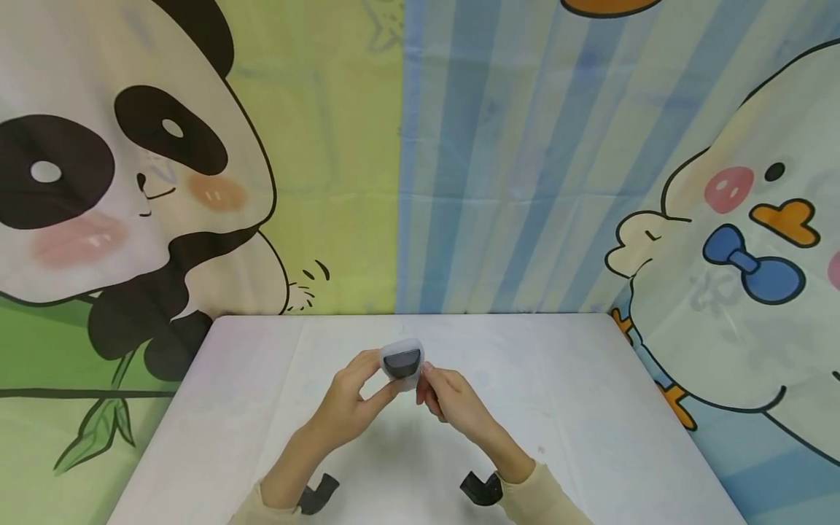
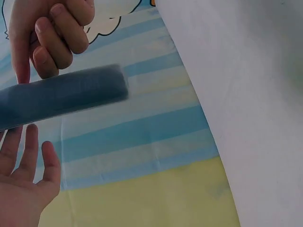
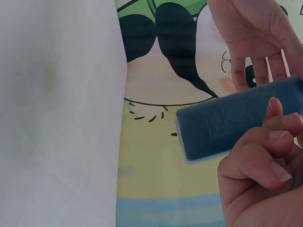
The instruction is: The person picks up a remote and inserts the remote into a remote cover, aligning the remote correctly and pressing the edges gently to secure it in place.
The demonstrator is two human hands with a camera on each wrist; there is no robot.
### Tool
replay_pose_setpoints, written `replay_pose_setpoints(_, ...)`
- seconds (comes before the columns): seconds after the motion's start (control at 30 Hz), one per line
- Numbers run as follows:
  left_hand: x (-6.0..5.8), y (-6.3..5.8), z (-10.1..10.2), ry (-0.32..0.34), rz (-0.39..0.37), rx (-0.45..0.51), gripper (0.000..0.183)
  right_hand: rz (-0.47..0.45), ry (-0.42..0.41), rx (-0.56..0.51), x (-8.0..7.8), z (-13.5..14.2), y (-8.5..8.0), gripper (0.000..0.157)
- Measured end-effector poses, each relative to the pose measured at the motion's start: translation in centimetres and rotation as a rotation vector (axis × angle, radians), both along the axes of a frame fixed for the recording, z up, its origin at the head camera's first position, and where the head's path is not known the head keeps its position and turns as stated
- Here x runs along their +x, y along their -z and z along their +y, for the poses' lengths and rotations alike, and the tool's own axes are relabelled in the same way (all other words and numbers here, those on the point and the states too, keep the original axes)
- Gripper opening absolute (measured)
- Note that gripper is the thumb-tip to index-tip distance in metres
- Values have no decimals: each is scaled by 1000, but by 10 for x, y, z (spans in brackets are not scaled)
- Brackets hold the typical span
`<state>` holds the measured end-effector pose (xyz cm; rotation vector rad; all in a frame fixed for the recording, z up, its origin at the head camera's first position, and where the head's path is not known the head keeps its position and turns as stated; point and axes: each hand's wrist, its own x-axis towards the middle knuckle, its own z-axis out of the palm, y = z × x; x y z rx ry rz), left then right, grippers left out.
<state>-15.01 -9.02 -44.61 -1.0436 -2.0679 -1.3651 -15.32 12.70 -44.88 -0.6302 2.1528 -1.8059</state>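
Above the table, both hands meet at an oblong device (image 1: 402, 362) with rounded corners. Its near end is pale with a dark panel; the long body looks blue-grey (image 2: 71, 92) in the left wrist view. Small print covers one face of the device (image 3: 227, 120) in the right wrist view. My left hand (image 1: 348, 399) holds it from the left between thumb and fingers. At its right edge is my right hand (image 1: 453, 401): the straight index finger (image 2: 21, 59) touches the side while the other fingers curl in beside it.
A white-covered table (image 1: 558, 408) lies below the hands. Behind it hangs a printed cloth with a panda (image 1: 216, 270), blue stripes and a white bird (image 1: 695, 328). Black pieces (image 1: 319, 494) sit by both wrists, at the beige sleeves (image 1: 541, 499).
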Motion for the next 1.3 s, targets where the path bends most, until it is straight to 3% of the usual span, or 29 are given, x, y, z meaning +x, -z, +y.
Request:
replay_pose_setpoints(0.27, -4, 6, 0, 8, -280, 13, 21, 33, 34, 90, 1, 6, 10, 50)
replay_pose_setpoints(0.4, -4, 8, 2, 42, -365, 26, 22, 120, 74, 85, 0, 8, 12, 39)
replay_pose_setpoints(0.53, -5, 12, 3, 66, -429, 33, 26, 207, 116, 8, -1, 10, 10, 25)
replay_pose_setpoints(0.7, -7, 17, 6, 99, -487, 39, 31, 281, 153, -86, -5, 11, 4, 7)
replay_pose_setpoints(0.93, -5, 24, 11, 128, -515, 38, 30, 364, 167, -19, -6, 10, -5, 12)
replay_pose_setpoints(1.13, -3, 26, 14, 161, -507, 8, 30, 410, 113, 9, -10, 14, -3, 20)
replay_pose_setpoints(1.3, 0, 32, 14, 254, -531, -21, 29, 333, 16, -74, -12, 16, 1, 25)
